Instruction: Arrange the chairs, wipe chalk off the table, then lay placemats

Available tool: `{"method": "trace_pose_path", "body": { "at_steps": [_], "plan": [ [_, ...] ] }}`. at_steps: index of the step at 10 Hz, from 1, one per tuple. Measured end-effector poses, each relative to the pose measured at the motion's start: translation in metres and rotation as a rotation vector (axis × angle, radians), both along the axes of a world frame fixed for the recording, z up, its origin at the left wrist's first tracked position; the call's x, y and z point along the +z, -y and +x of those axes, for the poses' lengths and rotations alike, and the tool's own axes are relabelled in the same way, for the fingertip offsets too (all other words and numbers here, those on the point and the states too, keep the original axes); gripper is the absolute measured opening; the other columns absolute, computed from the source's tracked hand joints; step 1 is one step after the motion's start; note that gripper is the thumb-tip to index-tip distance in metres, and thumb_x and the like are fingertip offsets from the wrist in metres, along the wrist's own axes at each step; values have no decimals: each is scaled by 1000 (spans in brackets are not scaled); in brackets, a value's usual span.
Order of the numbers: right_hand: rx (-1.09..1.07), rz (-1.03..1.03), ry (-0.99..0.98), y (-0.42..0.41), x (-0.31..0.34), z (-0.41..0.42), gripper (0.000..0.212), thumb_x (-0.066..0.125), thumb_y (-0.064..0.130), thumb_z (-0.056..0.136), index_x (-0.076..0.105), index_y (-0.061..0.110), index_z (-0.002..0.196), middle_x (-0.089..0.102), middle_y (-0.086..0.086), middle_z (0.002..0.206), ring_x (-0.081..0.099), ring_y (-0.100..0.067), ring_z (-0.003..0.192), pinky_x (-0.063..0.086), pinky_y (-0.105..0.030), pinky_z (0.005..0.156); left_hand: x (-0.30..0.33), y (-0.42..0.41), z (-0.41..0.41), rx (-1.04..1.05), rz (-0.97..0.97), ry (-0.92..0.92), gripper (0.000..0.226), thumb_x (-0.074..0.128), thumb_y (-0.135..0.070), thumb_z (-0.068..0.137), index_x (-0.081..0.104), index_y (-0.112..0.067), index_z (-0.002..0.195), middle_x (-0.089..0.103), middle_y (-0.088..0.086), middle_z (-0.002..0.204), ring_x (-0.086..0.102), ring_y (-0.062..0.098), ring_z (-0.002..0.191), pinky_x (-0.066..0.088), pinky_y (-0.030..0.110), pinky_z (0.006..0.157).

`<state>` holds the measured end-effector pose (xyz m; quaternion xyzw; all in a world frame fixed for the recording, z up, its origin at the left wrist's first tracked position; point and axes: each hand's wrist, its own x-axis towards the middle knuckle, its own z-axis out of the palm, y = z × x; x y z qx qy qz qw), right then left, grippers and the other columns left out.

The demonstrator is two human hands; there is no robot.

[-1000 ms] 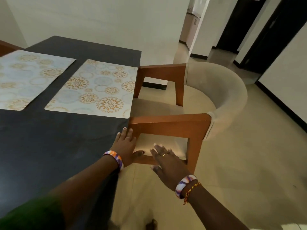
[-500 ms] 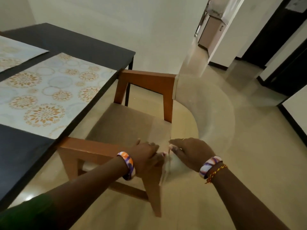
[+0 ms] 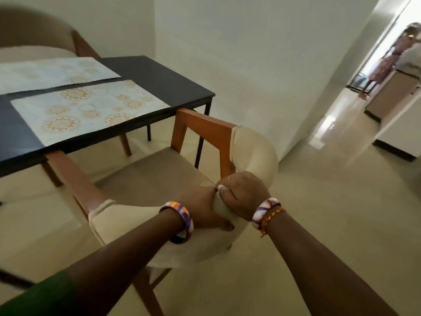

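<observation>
A wooden armchair point(image 3: 159, 176) with a beige seat and a curved cream backrest stands in front of me, its arms reaching under the black table point(image 3: 164, 83). Both hands hold the top of the backrest, close together. My left hand point(image 3: 202, 208) grips the rim from the left and my right hand point(image 3: 243, 195) curls over it from the right. Two patterned placemats lie on the table, one near the chair point(image 3: 88, 108) and one farther back point(image 3: 52, 73).
A second chair point(image 3: 34, 35) stands across the table at the far left. A white wall runs behind the table. A hallway opens at the right, where a person point(image 3: 387, 62) stands by a counter. Beige floor lies open to my right.
I have stepped round from the chair's side to behind it. Both hands moved from the near wooden arm up to the backrest rim and now grip it.
</observation>
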<state>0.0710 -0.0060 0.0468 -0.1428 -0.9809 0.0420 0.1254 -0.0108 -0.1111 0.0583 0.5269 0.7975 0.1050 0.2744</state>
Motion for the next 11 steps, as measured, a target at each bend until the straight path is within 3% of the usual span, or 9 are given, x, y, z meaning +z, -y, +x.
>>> {"method": "trace_pose_path", "body": {
  "at_steps": [1,3,4,5,6,7,9,10,11],
  "plan": [
    [65,-30,79,-14,3,-3,73,7,52,79,68,11,80,67,-4,75,53,-15,62,35,-22,60,1,-1,3,118,-41,59,71,74,-47,70,44,-26,130,56,0,122,53,18,108,42,31,95],
    [136,-75,194,-32,5,-8,74,12,55,78,70,11,91,66,-5,77,57,-16,68,42,-25,63,3,-6,9,180,-65,52,66,74,-40,72,44,-25,130,56,0,124,51,13,104,37,22,86],
    [216,-83,240,-36,9,-3,61,15,53,84,58,12,71,48,1,60,41,-9,54,28,-22,53,10,-12,17,206,-113,-11,63,72,-37,76,45,-24,131,55,2,127,52,16,112,40,28,99],
    [271,-74,280,-38,16,-1,51,24,48,96,46,17,63,40,3,57,35,-7,52,25,-21,52,13,-16,18,224,-125,-31,59,72,-34,77,48,-20,129,55,1,128,52,15,109,40,20,92],
    [375,-61,310,-45,22,1,45,28,37,101,39,20,60,38,3,58,34,-8,53,27,-20,53,14,-17,21,277,-147,5,60,75,-33,73,50,-22,127,55,-3,127,52,14,110,38,22,91],
    [431,-25,301,-45,21,1,45,28,35,101,38,20,60,38,2,59,33,-9,53,29,-23,54,12,-15,21,321,-135,-3,63,77,-37,70,51,-27,127,57,-4,126,52,14,111,38,28,96],
    [498,-159,186,-52,8,3,49,27,39,100,60,8,82,51,-6,67,44,-16,59,42,-33,64,13,-11,34,354,-86,-83,65,73,-35,74,43,-31,131,48,-8,130,46,12,116,35,25,96],
    [555,-302,162,-64,21,4,29,41,26,99,64,7,96,63,-10,85,52,-10,70,42,-19,68,30,-17,43,342,80,-129,37,62,-30,86,53,-23,121,57,-3,121,53,8,102,40,15,83],
    [527,-383,-46,-72,38,2,21,48,19,97,65,6,96,63,-7,84,51,-4,67,37,-10,64,50,-26,46,403,271,-171,23,52,-24,92,60,-15,112,63,4,109,58,8,90,44,14,75]
  ]
}}
